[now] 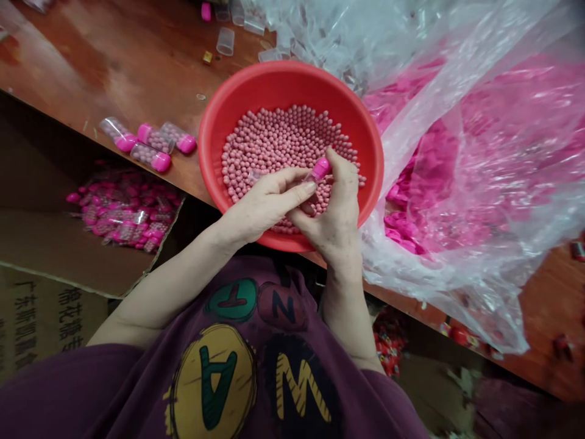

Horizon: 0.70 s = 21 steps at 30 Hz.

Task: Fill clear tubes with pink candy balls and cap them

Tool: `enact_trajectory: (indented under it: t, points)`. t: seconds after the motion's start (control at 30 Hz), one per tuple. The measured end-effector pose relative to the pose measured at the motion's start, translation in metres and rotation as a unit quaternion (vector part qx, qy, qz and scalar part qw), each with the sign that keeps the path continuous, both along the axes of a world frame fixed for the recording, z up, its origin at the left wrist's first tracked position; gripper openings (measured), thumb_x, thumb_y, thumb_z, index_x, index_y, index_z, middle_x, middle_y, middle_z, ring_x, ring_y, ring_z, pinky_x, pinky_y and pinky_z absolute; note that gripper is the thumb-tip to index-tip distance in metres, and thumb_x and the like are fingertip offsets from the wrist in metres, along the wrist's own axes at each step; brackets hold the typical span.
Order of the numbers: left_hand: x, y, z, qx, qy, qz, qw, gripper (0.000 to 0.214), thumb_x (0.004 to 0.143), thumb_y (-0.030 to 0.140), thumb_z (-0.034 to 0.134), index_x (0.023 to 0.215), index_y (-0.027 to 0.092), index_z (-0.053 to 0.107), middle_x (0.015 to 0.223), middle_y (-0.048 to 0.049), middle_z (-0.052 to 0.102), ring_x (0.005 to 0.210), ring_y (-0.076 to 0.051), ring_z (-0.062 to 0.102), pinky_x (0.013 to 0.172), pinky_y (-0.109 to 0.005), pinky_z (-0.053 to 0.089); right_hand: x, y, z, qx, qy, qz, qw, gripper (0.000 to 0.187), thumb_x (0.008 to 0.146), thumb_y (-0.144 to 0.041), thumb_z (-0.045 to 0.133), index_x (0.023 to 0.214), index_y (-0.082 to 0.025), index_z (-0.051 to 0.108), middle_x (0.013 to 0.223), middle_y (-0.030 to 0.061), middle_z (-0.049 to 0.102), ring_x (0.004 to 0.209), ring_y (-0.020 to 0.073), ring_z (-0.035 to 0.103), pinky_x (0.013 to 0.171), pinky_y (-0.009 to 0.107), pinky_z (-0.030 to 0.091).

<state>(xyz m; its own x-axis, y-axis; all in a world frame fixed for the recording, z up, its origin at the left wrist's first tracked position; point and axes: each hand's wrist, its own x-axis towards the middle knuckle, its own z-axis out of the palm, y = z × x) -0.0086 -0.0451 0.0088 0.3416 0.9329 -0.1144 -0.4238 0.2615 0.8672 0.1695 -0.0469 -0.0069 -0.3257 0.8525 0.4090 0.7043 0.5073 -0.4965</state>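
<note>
Right hand (331, 210) in narrow grip on pink-capped tube (319, 171); left hand (267, 207) narrow beside it, hold unclear; both over pink beads (278, 143) inside red bowl (292, 76).

My left hand (267, 204) and right hand (331, 207) hide the near side of the red basin (292, 79) and the beads (283, 140) there; my fingers (297, 192) cover most of the clear tube (311, 178), so I cannot tell what it holds. The top edge cuts off the loose clear tubes (237, 12); the red items (388, 344) under the table are too blurred to tell.
</note>
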Motion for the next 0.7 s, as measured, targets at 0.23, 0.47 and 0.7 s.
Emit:
enact_trajectory:
  t: [0.23,0.47,0.7]
  points:
    - [0.001,-0.001,0.005,0.021,0.074,0.008,0.997,0.024,0.113,0.035,0.067,0.101,0.016,0.074,0.094,-0.0043,0.073,0.084,-0.014,0.066,0.075,-0.023,0.055,-0.004,0.000,0.000,0.025,0.000,-0.007,1.000,0.080,0.100,-0.037,0.069,0.172,-0.023,0.039,0.161,0.0195,0.058,0.155,0.0448,0.055,0.133,0.074,0.044]
    - [0.004,0.000,0.007,0.026,0.158,0.017,0.987,0.031,0.114,0.025,0.055,0.085,0.018,0.063,0.080,-0.0015,0.064,0.071,-0.013,0.056,0.063,-0.023,0.045,-0.010,-0.003,-0.001,0.018,-0.069,-0.039,0.997,0.069,0.101,-0.039,0.064,0.163,-0.015,0.048,0.145,0.0225,0.065,0.142,0.0458,0.060,0.127,0.079,0.045]
    - [0.007,0.002,0.011,0.086,0.230,0.025,0.969,0.034,0.113,0.016,0.052,0.079,0.019,0.057,0.075,-0.0001,0.064,0.071,-0.014,0.058,0.068,-0.027,0.046,-0.017,-0.006,0.001,0.123,-0.110,-0.073,0.984,0.051,0.105,-0.038,0.056,0.148,-0.011,0.054,0.122,0.0206,0.070,0.114,0.0384,0.067,0.106,0.068,0.059]
